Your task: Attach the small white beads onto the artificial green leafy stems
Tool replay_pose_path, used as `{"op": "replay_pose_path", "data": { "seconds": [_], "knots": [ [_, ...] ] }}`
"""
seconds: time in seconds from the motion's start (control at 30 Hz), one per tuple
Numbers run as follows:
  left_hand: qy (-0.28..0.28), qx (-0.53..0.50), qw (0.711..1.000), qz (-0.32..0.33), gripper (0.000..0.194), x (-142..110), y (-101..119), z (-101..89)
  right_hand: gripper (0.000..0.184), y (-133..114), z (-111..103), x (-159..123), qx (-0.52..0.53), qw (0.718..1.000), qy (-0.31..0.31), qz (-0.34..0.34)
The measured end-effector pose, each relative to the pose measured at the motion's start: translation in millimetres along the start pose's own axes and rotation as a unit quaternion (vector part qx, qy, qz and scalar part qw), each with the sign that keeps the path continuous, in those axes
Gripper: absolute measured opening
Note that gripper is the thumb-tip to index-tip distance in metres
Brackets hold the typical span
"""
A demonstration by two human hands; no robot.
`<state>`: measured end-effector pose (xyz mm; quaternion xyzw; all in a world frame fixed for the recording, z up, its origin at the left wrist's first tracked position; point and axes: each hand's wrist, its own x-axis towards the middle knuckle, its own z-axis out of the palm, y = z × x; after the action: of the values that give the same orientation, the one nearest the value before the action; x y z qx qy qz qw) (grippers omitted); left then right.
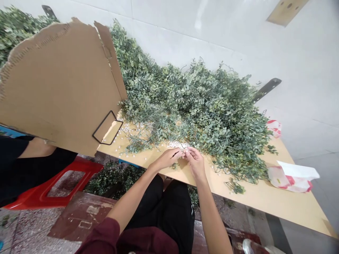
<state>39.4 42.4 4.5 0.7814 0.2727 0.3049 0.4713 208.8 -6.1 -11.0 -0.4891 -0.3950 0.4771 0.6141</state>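
Note:
My left hand (169,158) is closed in a pinch at the table's front edge, on what looks like a thin dark stem. A green leafy sprig (174,166) hangs just below those fingers. Beside it my right hand (195,160) is closed too, its fingertips meeting the left ones; whatever small thing they pinch is hidden. Right behind the fingers lies a heap of small white pieces (174,144). A large mound of artificial greenery (212,106) fills the table beyond, and thin loose sprigs (143,143) lie to the left.
A big cardboard sheet (60,84) stands at the left, with a black wire frame (102,142) by its lower corner. A person's arm (37,147) shows near a red stool (79,167). Red-and-white plastic bags (288,180) rest on the right of the wooden table (286,204).

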Motion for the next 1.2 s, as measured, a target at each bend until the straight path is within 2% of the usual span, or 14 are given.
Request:
{"op": "replay_pose_path", "data": {
  "seconds": [0.07,0.2,0.5,0.73,0.9,1.2],
  "knots": [
    [-0.004,0.000,1.000,0.002,0.027,0,1,-0.6,0.029,-2,0,0,-0.014,1.000,0.002,0.000],
    [-0.003,0.023,1.000,0.001,0.028,1,1,-0.3,0.019,-3,-3,0,-0.017,1.000,-0.010,0.014],
    [-0.014,0.051,0.998,0.019,0.033,0,-1,-0.3,0.018,-10,-4,-2,0.058,0.990,-0.092,0.090],
    [-0.014,0.049,0.999,0.016,0.034,1,-3,1.5,0.023,-13,-2,-1,0.053,0.987,-0.079,0.127],
    [-0.014,0.050,0.999,0.005,0.035,0,-3,1.3,0.025,-9,-5,1,0.048,0.987,-0.075,0.132],
    [-0.020,0.043,0.999,0.023,0.033,-1,-4,-0.2,0.024,-5,-4,1,0.045,0.987,-0.071,0.137]
  ]
}}
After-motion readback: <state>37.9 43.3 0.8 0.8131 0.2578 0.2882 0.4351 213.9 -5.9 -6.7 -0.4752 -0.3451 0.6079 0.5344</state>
